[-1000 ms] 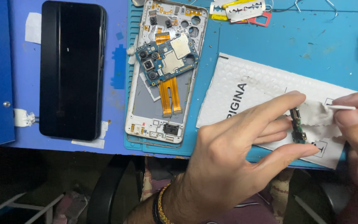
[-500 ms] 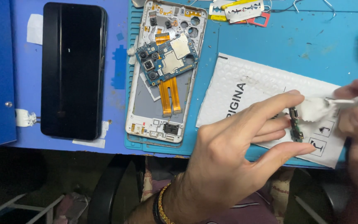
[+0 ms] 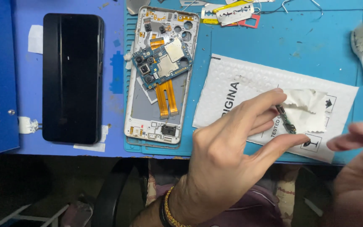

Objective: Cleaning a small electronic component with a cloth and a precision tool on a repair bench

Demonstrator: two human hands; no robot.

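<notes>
small green circuit board point(image 3: 287, 121), pinched by left hand point(image 3: 236, 143) over white padded envelope point(image 3: 248, 94).
keep the pinch on the board's ends, steady above the envelope; crumpled white wipe point(image 3: 307, 111) lies beside it. right hand point(image 3: 358, 168), blurred, loosely open and empty, has let go of the wipe it pressed there before.

Left hand point(image 3: 227, 151) raised, thumb and fingers point(image 3: 261, 101) pinched — right hand point(image 3: 358, 168) blurred at the edge, fingers loosely extended.
</notes>
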